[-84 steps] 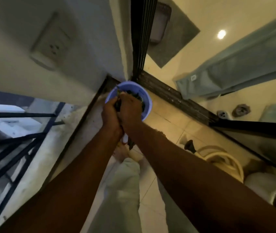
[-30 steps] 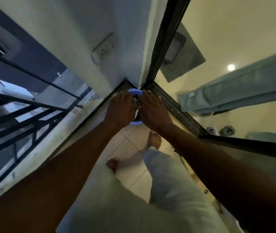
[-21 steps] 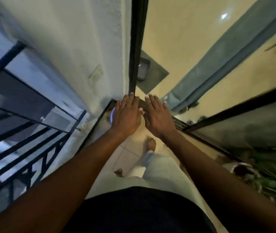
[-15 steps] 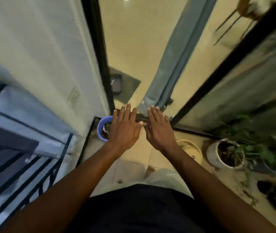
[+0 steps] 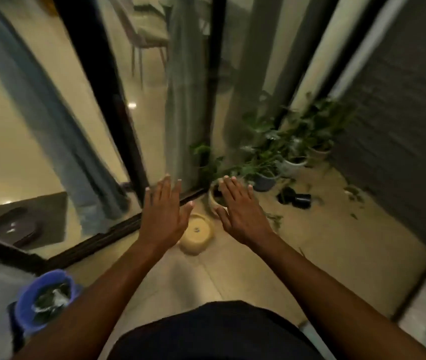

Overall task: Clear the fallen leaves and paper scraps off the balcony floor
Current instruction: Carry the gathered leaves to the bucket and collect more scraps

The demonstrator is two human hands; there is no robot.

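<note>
Both your hands are out in front of you, palms down, fingers straight and spread, holding nothing. Your left hand (image 5: 163, 215) and right hand (image 5: 243, 213) float side by side with a clear gap between them.

Down at your lower left sits the blue bucket (image 5: 26, 302), beside your left forearm, with dark leaves and pale scraps (image 5: 56, 298) inside it.

Look at the balcony floor (image 5: 336, 245) ahead. Fallen leaves (image 5: 275, 220) lie just to the right of your right hand, and more leaf bits (image 5: 354, 193) are scattered near the grey wall (image 5: 401, 126).

Here's the clutter. A cream dish (image 5: 197, 233) rests on the tiles, showing in the gap between your hands. A white pot (image 5: 213, 201) stands past it, partly hidden by your right fingers. Behind that, a cluster of potted plants (image 5: 284, 152) crowds the far corner, foliage blurred. A black pot (image 5: 296, 200) lies tipped on its side near them.

To your left runs the dark door track (image 5: 97, 240) and the black sliding door frame (image 5: 102, 100). Through the glass you see a blue-grey curtain (image 5: 50, 113), a mat (image 5: 24, 224) and a chair (image 5: 149, 35) indoors.
</note>
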